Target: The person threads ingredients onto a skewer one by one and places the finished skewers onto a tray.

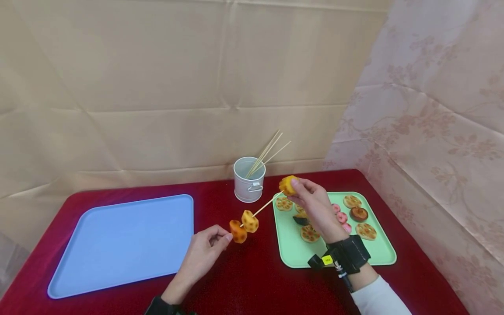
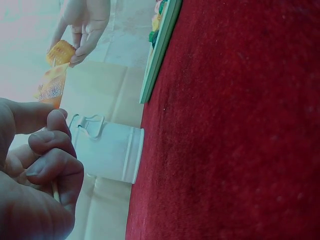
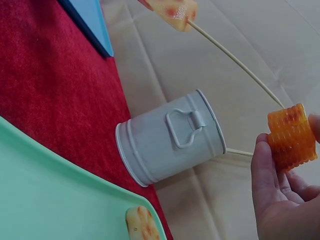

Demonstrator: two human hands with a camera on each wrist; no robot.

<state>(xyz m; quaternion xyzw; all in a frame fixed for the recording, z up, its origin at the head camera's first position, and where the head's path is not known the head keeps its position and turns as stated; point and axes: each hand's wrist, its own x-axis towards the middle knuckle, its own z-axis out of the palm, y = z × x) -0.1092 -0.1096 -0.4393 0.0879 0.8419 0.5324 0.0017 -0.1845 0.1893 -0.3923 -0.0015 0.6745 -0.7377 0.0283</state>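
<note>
A thin wooden skewer (image 1: 267, 204) slants up to the right between the hands. It carries an orange browned food piece (image 1: 238, 232) and, above that, a yellow spotted piece (image 1: 250, 221). My left hand (image 1: 202, 251) pinches the skewer at its lower end, just below the orange piece; in the left wrist view its stick end shows beneath the curled fingers. A chunk of corn (image 3: 292, 137) is gripped between the thumb and fingers of my right hand (image 1: 318, 212). The corn meets the skewer's upper tip; how far the tip is inside it cannot be seen.
A white metal bucket (image 1: 247, 186) with several skewers (image 1: 271, 146) stands behind the hands. Below the right hand, a green tray (image 1: 293, 256) bears lotus root slices (image 1: 283, 204), pink pieces (image 1: 341, 217) and a mushroom (image 1: 359, 214). To the left lies a blue tray (image 1: 126, 245) on red cloth.
</note>
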